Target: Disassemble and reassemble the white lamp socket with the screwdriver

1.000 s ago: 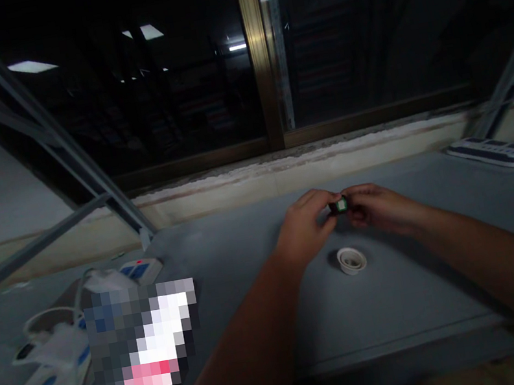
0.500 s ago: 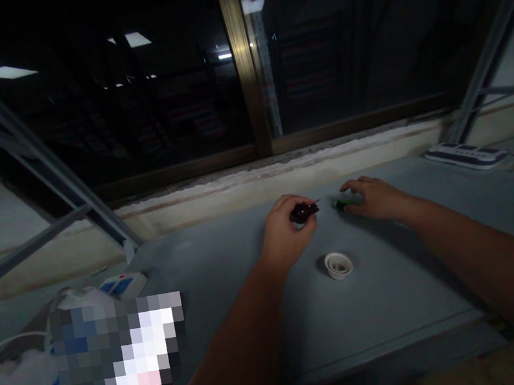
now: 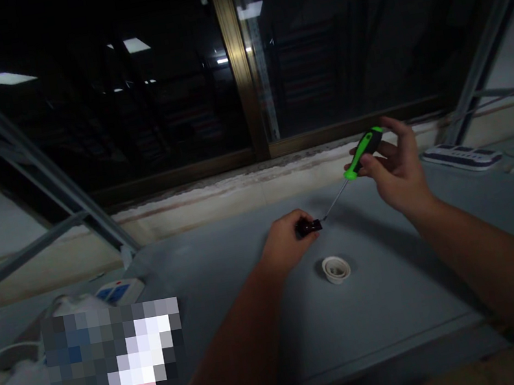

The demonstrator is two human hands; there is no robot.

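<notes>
My left hand (image 3: 288,240) is closed around a small, glossy dark brown piece (image 3: 309,228), whose exact kind I cannot make out. Raised to the right, my right hand (image 3: 399,172) grips a screwdriver (image 3: 363,154) by its green and black handle. The thin metal shaft slants down to the left, and its tip is close to the right end of the dark piece; whether they touch I cannot tell. Just below my left hand, a white round cup-like part (image 3: 336,269) stands on the grey table with its opening up.
Power strips lie at the back right (image 3: 462,157) and at the left (image 3: 119,290), where white cables and a blurred-out patch also show. A window frame (image 3: 247,89) and low sill border the grey table (image 3: 384,302) behind. Metal posts rise at both sides.
My right hand has lifted the screwdriver off the table and swung its tip toward the dark piece. My left hand has lowered slightly, still holding that piece.
</notes>
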